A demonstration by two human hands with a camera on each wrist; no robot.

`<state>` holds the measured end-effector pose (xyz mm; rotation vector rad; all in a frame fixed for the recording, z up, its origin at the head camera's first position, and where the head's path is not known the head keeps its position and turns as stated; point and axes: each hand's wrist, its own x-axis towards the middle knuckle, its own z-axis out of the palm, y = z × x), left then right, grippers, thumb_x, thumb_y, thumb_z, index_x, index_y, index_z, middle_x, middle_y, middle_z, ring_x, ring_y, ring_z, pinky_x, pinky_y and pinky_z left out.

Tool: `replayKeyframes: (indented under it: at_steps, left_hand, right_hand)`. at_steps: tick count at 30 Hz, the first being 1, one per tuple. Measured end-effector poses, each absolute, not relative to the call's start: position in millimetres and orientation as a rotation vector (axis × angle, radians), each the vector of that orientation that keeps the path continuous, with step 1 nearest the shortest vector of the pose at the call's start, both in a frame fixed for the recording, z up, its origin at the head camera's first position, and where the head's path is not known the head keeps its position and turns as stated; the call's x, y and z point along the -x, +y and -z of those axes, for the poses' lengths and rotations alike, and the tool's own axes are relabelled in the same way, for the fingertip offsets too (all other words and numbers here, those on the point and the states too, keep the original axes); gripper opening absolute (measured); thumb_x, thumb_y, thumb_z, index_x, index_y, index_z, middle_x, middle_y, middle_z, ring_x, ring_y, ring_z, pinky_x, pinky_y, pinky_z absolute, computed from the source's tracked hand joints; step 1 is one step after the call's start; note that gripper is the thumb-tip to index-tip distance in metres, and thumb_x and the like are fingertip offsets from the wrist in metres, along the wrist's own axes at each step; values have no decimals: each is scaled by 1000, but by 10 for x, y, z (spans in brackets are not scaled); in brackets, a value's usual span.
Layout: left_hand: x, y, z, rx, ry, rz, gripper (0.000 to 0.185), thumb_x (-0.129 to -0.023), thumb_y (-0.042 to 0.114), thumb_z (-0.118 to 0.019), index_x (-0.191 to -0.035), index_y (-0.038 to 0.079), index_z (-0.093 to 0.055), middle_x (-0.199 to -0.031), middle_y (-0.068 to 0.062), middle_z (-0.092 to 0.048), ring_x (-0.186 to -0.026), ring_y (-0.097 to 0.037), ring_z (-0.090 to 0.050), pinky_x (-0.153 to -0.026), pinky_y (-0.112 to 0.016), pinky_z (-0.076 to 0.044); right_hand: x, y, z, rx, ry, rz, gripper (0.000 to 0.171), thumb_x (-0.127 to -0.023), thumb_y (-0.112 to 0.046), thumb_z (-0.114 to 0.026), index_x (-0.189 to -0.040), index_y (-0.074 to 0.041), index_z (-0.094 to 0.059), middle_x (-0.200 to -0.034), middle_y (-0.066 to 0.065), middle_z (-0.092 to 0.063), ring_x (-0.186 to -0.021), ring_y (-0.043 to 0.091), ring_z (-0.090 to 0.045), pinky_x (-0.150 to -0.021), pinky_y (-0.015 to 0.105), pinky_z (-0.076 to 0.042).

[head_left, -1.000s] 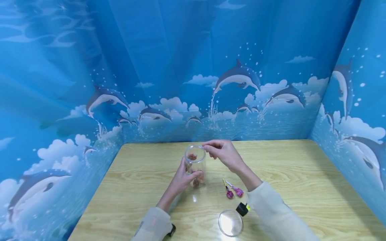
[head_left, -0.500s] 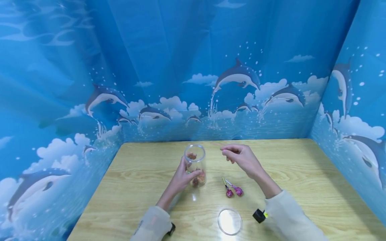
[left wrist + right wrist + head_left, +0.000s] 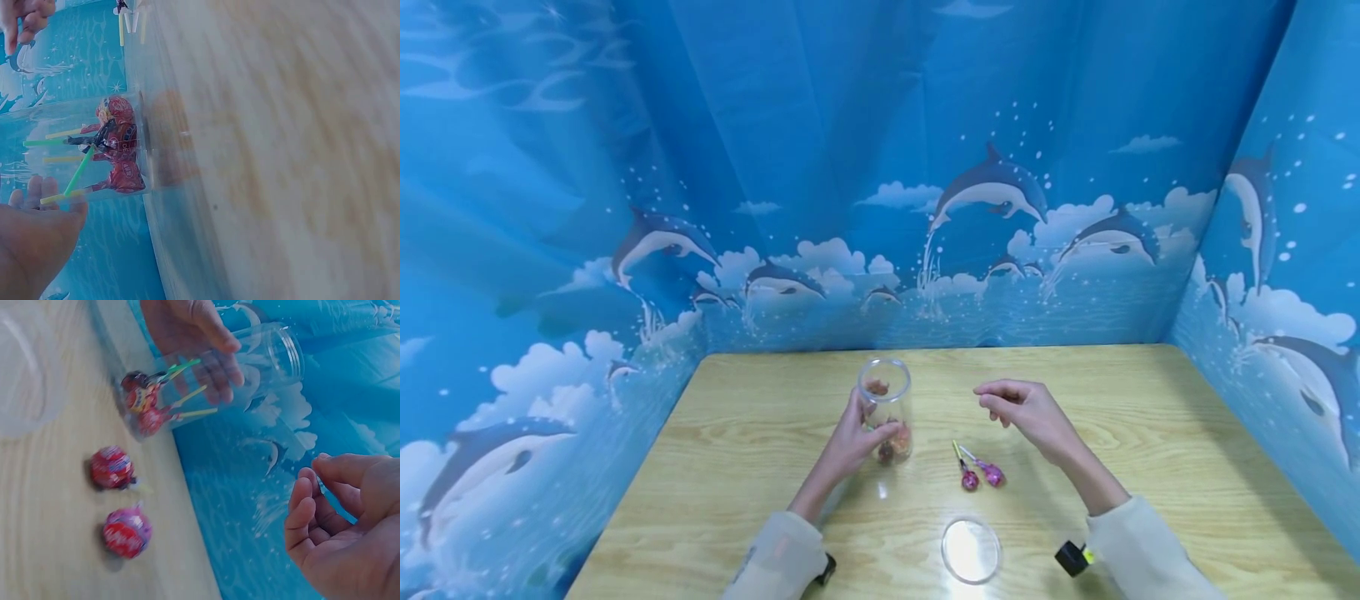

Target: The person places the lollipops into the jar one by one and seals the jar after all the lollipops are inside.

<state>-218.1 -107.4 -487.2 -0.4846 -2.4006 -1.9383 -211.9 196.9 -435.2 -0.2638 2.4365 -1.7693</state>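
Note:
My left hand grips a clear plastic jar that stands upright on the table, its mouth uncovered. Inside, several lollipops in red and dark wrappers lie at the bottom, with green and yellow sticks pointing up. To the right of the jar, my right hand hovers above the table. Its fingers are loosely curled, thumb near the index finger, and nothing shows between them in the right wrist view. Two wrapped lollipops lie side by side below it: a red one and a pink-purple one.
A round clear lid lies flat near the table's front, reflecting light. The wooden table backs onto a blue curtain printed with dolphins, which also runs along both sides.
My right hand has moved away from the jar's rim, to the right and slightly toward me. The left hand and the jar have stayed in place.

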Motion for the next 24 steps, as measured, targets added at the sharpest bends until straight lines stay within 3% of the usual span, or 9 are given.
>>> replayKeyframes:
  at_steps: [7, 17, 20, 24]
  left_hand:
    - [2187, -1075, 4896, 482, -2409, 1923, 74, -88, 15, -81, -149, 4, -39, -151, -21, -48, -144, -47, -39, -116, -71, -26]
    - [2183, -1071, 4877, 476, -2405, 1927, 73, -88, 16, -82, -147, 10, -41, -151, -19, -49, -144, -46, -39, -116, -71, -26]
    - [2179, -1070, 4872, 462, -2415, 1927, 72, -88, 17, -82, -147, 12, -42, -151, -17, -49, -144, -45, -38, -116, -71, -26]
    - [2179, -1069, 4885, 455, -2420, 1923, 73, -87, 17, -82, -147, 10, -41, -151, -16, -50, -144, -44, -39, -116, -71, -26]
  right_hand:
    - [2097, 2062, 4499, 252, 2419, 1719, 31, -101, -19, -68, -126, 0, -70, -88, 11, -66, -79, 32, -60, -66, 37, -54]
    - [2141, 2174, 4714, 386, 2352, 1618, 29, -100, -9, -66, -124, 5, -69, -107, 23, -69, -92, 34, -64, -71, 36, -60]
    - [2168, 2190, 4795, 478, 2358, 1546, 24, -100, -7, -66, -121, 3, -72, -115, 23, -71, -98, 31, -66, -75, 32, -60]
    - [2192, 2173, 4882, 573, 2324, 1461, 22, -99, -5, -65, -117, 3, -74, -110, 19, -73, -84, 19, -65, -67, 25, -56]
